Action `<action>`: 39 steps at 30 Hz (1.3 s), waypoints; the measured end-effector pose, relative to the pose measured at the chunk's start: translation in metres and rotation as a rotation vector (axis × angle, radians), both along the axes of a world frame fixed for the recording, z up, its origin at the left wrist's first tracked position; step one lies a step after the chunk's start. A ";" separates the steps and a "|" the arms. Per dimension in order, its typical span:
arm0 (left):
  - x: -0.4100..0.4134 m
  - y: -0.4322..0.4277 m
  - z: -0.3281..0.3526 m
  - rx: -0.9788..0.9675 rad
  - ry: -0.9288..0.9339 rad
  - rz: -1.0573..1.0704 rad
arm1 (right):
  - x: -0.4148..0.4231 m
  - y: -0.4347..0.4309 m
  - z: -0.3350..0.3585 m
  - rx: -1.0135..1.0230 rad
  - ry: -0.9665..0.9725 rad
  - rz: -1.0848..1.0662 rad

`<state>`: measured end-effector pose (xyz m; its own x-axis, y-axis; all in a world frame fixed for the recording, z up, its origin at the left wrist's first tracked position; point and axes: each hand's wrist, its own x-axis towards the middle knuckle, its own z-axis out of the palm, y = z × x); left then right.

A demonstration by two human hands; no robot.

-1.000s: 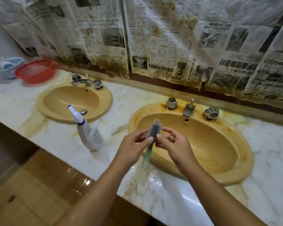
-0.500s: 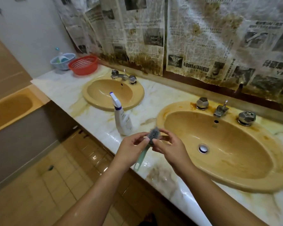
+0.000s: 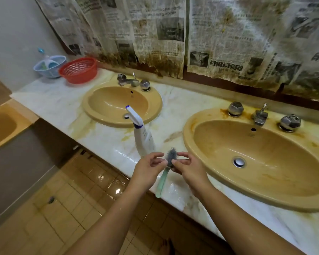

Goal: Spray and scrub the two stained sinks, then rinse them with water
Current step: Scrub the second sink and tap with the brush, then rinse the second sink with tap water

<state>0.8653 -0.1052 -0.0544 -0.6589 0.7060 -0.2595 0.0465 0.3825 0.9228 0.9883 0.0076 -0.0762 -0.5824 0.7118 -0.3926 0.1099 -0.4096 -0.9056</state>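
**Now: brush in both hands, scrubbing not yet begun**

Starting at the fingertips: the left fingers (image 3: 156, 155) and thumb are curled in and pinch the neck of the brush (image 3: 170, 156). The right fingers (image 3: 182, 154) and thumb are curled the same way and nip it just under the grey bristle head. So both my left hand (image 3: 147, 170) and right hand (image 3: 189, 169) have hold of it. The pale green handle hangs down over the front edge of the counter (image 3: 63, 107), between the two basins and touching neither.

I judge this to be the gap between spraying and scrubbing. The spray bottle (image 3: 144, 138) stands upright and unheld just behind my hands. I cannot tell whether either basin has been sprayed. The right sink (image 3: 189, 138) is the nearer, with orange-brown stains around its tap (image 3: 259, 116) and rim. The left sink (image 3: 107, 123) lies beyond the bottle.

Next, as I see it, one hand should take the handle properly and carry the bristles down into a basin.

As for writing, the bottle's label is too small to read. On the stained newspaper (image 3: 164, 34) covering the wall I can make out "a reminder" and "energy security", and further right some characters I cannot read.
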 end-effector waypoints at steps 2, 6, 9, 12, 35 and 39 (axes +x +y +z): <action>-0.015 -0.001 -0.007 -0.033 0.016 -0.001 | -0.013 -0.002 -0.007 0.014 -0.064 -0.030; -0.036 -0.007 -0.020 -0.097 0.079 0.151 | -0.036 -0.004 -0.017 0.018 -0.172 -0.101; -0.047 -0.010 -0.030 -0.130 0.135 0.253 | -0.045 -0.004 -0.023 0.015 -0.205 -0.139; -0.060 -0.010 -0.041 -0.117 0.127 0.270 | -0.052 -0.007 -0.025 0.001 -0.203 -0.169; -0.065 -0.016 -0.032 -0.048 0.251 0.091 | -0.040 -0.024 -0.031 0.126 -0.206 -0.132; -0.039 -0.019 -0.026 0.012 0.273 -0.044 | -0.020 -0.025 -0.025 0.202 -0.207 -0.129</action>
<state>0.8260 -0.1243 -0.0808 -0.6716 0.7378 -0.0677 0.3106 0.3633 0.8784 0.9688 -0.0172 -0.1012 -0.4045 0.8504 -0.3364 0.2590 -0.2462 -0.9340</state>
